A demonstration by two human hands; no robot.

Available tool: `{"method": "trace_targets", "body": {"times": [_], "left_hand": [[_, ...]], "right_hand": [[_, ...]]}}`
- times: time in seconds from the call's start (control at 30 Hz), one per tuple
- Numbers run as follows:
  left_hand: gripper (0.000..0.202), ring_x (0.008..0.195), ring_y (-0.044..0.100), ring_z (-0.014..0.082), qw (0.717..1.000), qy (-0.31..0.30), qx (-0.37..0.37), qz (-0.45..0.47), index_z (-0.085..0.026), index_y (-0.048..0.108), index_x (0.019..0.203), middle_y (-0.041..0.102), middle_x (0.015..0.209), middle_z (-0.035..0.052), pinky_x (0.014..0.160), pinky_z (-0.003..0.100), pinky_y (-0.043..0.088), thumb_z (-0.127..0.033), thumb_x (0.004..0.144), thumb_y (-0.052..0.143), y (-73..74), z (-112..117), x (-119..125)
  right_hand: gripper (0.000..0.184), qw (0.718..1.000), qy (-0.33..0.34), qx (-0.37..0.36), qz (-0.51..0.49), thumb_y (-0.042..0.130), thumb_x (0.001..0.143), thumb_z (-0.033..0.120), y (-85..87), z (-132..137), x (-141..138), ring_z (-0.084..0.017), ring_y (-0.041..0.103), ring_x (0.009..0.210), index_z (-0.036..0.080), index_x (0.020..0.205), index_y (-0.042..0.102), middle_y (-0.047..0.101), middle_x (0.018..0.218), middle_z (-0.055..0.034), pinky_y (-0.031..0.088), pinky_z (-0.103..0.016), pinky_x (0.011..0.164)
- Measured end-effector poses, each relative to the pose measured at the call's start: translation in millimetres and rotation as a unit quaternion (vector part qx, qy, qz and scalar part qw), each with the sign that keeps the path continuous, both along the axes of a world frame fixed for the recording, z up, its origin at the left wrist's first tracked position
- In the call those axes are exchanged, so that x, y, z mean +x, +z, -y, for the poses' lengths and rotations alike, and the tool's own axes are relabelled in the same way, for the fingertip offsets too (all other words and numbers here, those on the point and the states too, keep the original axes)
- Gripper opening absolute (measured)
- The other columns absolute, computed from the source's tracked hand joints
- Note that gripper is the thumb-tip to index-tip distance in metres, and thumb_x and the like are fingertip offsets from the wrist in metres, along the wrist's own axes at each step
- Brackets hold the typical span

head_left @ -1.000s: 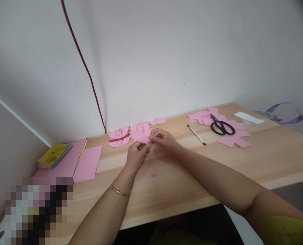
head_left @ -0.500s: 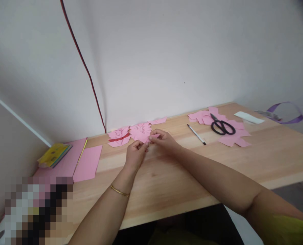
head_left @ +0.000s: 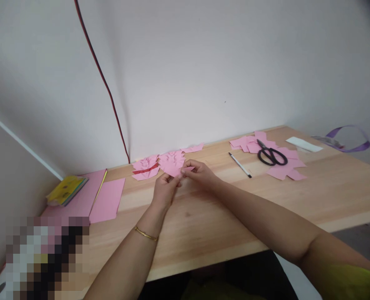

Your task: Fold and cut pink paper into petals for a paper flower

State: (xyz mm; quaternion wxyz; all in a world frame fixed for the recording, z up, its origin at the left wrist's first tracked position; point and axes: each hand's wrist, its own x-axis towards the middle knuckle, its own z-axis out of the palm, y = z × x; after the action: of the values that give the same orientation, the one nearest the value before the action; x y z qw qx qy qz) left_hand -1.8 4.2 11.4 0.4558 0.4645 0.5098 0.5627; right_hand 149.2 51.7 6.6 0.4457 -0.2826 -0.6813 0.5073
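In the head view, see a small piece of pink paper (head_left: 189, 168) over the table (head_left: 187, 237), just in front of the folded papers (head_left: 171, 160), pinched between thumb and fingers of the right hand (head_left: 202, 174). Note the left hand (head_left: 165, 188) close against it, fingers drawn together; cannot tell whether also gripping the paper. Judge as probably very light, thin and quick to crease or tear, so best taken gently by opposite edges with fingertips.

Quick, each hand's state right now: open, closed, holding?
Left hand: closed; whether it grips the pink paper piece can't be told.
Right hand: closed, holding the pink paper piece.
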Motion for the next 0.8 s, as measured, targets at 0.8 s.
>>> {"method": "trace_targets", "body": {"times": [0.8], "left_hand": [[0.018,0.055,0.051,0.0102,0.995,-0.033,0.021,-0.095,-0.017,0.055,0.065,0.053,0.056,-0.0026,0.056,0.022,0.038,-0.03,0.07,0.065,-2.0,-1,-7]], "right_hand": [[0.015,0.994,0.044,-0.068,0.079,0.056,0.072,0.03,7.9,-5,7,-0.009,0.044,0.06,0.015,0.073,0.057,0.051,0.067,0.0022,0.032,-0.022,0.057]]}}
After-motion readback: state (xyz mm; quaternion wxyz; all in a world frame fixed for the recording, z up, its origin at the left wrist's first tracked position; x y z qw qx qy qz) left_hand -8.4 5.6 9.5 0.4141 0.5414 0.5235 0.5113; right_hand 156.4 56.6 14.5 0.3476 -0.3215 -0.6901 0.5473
